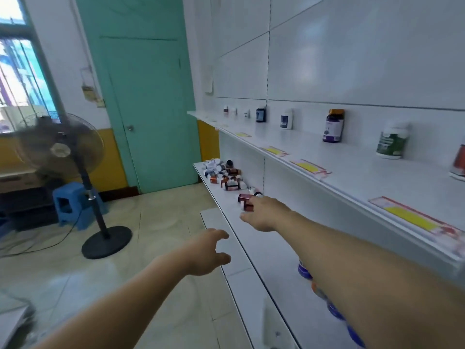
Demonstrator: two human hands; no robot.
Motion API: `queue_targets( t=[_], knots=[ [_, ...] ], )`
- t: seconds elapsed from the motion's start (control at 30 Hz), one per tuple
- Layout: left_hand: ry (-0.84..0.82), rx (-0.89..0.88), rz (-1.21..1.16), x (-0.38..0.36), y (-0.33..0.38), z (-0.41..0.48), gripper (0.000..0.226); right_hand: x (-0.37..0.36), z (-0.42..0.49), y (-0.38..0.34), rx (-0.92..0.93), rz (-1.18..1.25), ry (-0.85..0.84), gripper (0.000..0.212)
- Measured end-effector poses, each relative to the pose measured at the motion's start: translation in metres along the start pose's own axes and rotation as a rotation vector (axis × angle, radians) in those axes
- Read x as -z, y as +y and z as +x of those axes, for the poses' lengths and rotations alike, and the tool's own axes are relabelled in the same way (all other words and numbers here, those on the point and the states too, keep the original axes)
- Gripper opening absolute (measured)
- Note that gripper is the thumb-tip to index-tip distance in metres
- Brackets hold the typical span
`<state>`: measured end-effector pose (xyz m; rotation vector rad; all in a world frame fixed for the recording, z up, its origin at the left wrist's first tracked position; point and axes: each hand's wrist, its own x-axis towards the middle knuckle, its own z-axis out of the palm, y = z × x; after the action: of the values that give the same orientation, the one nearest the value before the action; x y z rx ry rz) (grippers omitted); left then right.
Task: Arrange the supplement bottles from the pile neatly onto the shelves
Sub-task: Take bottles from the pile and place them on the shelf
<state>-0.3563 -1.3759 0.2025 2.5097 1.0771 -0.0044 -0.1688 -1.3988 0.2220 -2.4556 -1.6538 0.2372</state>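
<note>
White shelving lines the right wall; at the far end of the lower shelf (266,250) the pile (224,175) of supplement bottles lies loose on its sides, caps on, contents unseen. The right hand (266,212) reaches a brown bottle (244,197) at the pile's near edge — whether its fingers have closed on it I cannot tell. The left hand (208,250) hovers spread, holding nothing. Bottles lying flat could roll off the lip if nudged — likelier with a hasty grab. The upper shelf (352,167) carries upright bottles, well apart.

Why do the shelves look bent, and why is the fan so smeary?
Head view: the wide-angle lens bows the long white shelves; the black pedestal fan is smeared, probably by spinning blades; soft daylight glare sits on the glossy white wall panels.
</note>
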Motion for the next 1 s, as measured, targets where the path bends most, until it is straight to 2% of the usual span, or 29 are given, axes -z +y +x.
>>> queue_targets(
  t=[0.23, 0.4, 0.57, 0.67, 1.0],
  knots=[
    [0.046, -0.013, -0.001, 0.079, -0.093, 0.128, 0.055, 0.016, 0.174, -0.048, 0.024, -0.004, -0.004, 0.066],
    [0.073, -0.026, -0.027, 0.115, -0.187, 0.235, 0.051, -0.008, 0.299, -0.093, 0.017, -0.034, 0.019, 0.067],
    [-0.005, -0.025, -0.106, 0.147, -0.284, 0.335, 0.051, -0.033, 0.418, -0.143, -0.02, -0.014, -0.03, 0.062],
    [-0.051, -0.029, -0.046, 0.172, -0.331, 0.391, 0.052, -0.038, 0.475, -0.165, -0.05, 0.021, -0.058, 0.064],
    [-0.142, -0.098, -0.077, 0.196, -0.412, 0.598, 0.051, -0.081, 0.66, -0.161, -0.153, 0.063, -0.072, 0.062]
  ],
)
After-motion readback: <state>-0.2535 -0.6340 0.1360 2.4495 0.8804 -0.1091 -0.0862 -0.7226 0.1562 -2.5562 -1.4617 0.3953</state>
